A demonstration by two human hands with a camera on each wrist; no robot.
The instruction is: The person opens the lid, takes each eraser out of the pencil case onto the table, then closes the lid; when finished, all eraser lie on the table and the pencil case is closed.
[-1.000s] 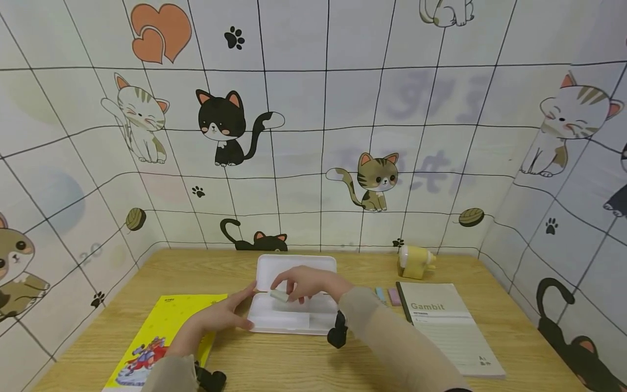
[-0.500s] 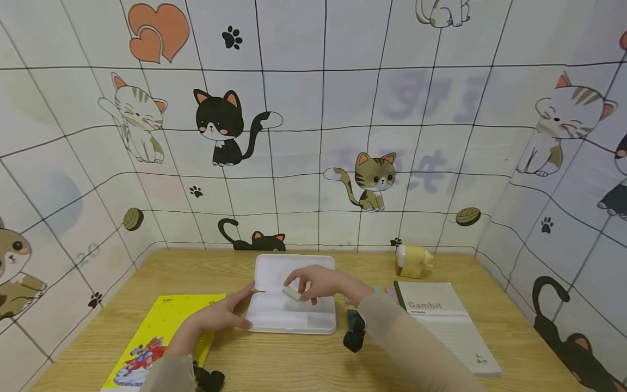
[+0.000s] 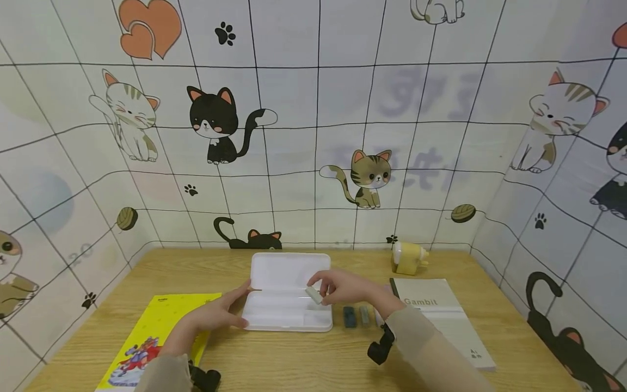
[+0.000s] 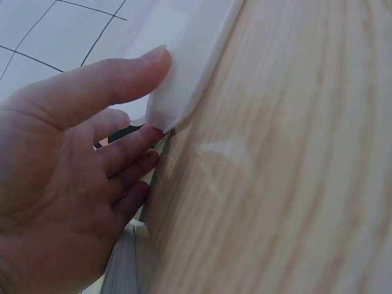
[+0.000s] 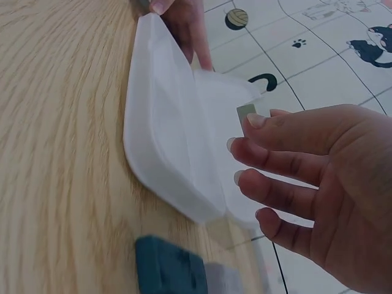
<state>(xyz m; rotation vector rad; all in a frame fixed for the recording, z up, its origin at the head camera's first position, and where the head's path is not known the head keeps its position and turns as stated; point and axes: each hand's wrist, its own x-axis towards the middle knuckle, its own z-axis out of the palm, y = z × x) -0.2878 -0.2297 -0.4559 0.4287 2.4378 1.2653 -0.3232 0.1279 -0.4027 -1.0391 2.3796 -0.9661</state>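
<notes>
A white pencil case (image 3: 287, 321) lies with its lid (image 3: 281, 268) folded back on the table. My left hand (image 3: 215, 314) holds its left end, thumb at the front corner and fingers toward the hinge. In the left wrist view, the thumb of the left hand (image 4: 79, 147) lies against the wall of the white case (image 4: 190, 61). My right hand (image 3: 345, 287) pinches a small pale green eraser-like block (image 3: 314, 295) above the case's right end. The same block (image 5: 245, 116) shows between thumb and index finger in the right wrist view.
Right of the case lie a dark teal block (image 3: 350, 317) and a grey-green one (image 3: 364, 315). A notebook (image 3: 448, 326) lies further right, a yellow pencil sharpener (image 3: 409, 258) behind it. A yellow book (image 3: 157, 337) lies left, partly under my left forearm. Patterned walls surround the table.
My right hand has moved right with the pale green block, from over the case's left part to its right end. The teal and grey-green blocks have come into view. My left hand stays.
</notes>
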